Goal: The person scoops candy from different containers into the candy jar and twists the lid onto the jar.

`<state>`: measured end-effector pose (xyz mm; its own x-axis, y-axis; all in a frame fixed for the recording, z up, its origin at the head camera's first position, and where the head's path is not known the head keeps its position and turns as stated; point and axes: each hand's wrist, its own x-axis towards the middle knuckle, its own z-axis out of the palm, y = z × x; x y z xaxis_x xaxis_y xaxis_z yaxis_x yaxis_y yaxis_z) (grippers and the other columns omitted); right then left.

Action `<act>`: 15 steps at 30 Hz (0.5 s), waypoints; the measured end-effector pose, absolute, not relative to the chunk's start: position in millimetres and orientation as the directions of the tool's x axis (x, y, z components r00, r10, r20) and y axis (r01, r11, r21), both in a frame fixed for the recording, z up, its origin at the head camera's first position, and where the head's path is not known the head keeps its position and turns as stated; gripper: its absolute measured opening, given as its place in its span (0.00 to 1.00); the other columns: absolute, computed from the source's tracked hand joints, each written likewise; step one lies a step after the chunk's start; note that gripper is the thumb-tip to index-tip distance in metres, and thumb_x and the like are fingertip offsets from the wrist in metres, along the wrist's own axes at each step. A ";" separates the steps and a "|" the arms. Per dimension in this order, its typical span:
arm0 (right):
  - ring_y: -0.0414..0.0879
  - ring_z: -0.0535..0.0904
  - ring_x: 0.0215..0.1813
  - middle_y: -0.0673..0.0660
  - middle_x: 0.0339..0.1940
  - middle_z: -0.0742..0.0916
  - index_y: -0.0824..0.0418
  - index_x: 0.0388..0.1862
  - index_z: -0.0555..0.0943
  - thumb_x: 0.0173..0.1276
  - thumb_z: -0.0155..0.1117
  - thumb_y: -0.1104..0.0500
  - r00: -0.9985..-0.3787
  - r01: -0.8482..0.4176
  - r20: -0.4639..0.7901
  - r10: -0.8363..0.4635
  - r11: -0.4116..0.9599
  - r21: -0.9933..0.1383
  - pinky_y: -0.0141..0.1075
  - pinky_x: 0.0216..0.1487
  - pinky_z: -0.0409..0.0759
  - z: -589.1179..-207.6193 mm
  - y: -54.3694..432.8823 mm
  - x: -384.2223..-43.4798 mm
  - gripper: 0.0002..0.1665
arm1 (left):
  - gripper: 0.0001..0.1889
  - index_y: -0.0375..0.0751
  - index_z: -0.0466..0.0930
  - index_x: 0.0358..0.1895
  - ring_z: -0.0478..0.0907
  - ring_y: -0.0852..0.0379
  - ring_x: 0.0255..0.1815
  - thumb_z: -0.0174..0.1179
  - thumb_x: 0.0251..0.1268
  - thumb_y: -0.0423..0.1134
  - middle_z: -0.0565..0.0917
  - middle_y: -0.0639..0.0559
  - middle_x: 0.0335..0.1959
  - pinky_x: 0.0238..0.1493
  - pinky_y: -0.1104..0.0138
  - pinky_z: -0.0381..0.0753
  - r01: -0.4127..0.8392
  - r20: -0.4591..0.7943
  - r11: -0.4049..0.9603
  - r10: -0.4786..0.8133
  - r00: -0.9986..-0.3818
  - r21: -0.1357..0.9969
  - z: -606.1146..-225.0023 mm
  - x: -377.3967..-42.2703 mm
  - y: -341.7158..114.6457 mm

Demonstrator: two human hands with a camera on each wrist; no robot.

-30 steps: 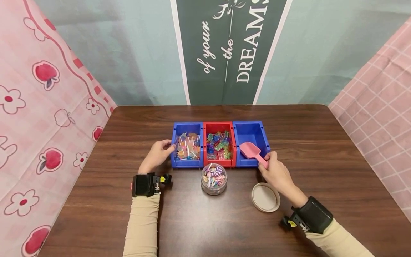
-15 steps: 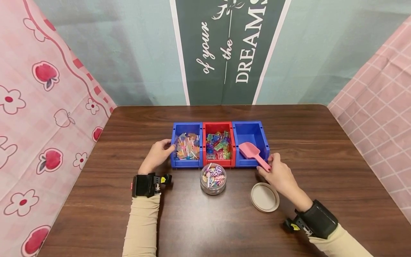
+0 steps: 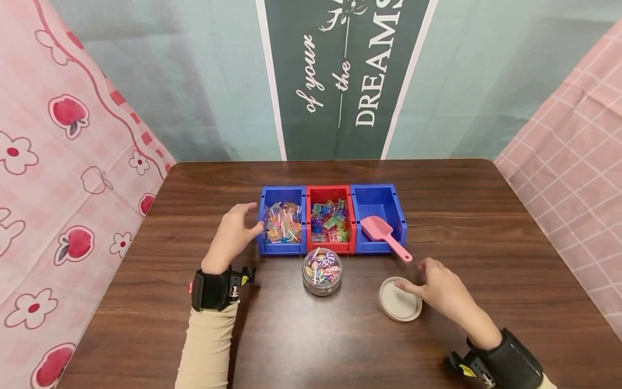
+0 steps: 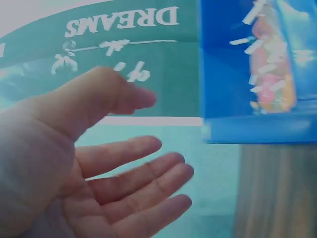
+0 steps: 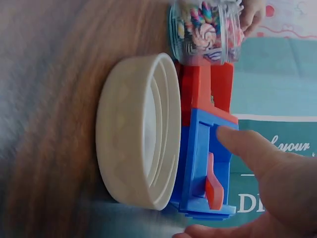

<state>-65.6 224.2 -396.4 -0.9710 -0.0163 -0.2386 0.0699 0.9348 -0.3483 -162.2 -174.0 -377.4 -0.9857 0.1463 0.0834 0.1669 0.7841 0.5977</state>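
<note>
My left hand (image 3: pixel 231 235) is just left of the left blue bin (image 3: pixel 283 249), its fingers loose and nothing in them. Wrapped clear candies on white sticks (image 3: pixel 284 222) fill that bin. In the right blue bin (image 3: pixel 379 194) lies a pink scoop (image 3: pixel 379 229), its handle leaning over the front edge. My right hand (image 3: pixel 444 289) hovers beside and over the cream jar lid (image 3: pixel 399 300), thumb and fingers apart and holding nothing. The right wrist view shows the lid (image 5: pixel 124 134) lying with its inner side up.
Between the blue bins stands a red bin (image 3: pixel 332 248) of colourful wrapped candies. In front of it is an uncovered glass jar (image 3: pixel 322 273) of swirl candies. The wooden table (image 3: pixel 311 346) ends at a curtain behind.
My right hand has let go of the pink scoop and moved down and right to the lid. My left hand has drawn slightly back from the left bin, fingers spreading.
</note>
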 end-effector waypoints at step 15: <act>0.59 0.76 0.48 0.65 0.46 0.79 0.69 0.58 0.71 0.30 0.82 0.37 -0.959 -0.109 -0.219 -0.177 0.950 -0.293 0.52 0.40 0.79 -406.4 202.4 -49.1 0.60 | 0.33 0.30 0.71 0.62 0.76 0.41 0.61 0.69 0.52 0.37 0.79 0.36 0.59 0.64 0.49 0.73 0.401 -0.049 0.491 0.677 -0.734 0.773 -363.2 -143.7 -141.6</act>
<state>-49.1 202.4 -406.4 -0.9595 -0.1771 -0.2192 -0.1085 0.9500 -0.2926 -143.7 -141.6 -363.2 -0.7344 0.6770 -0.0495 0.4007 0.4912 0.7734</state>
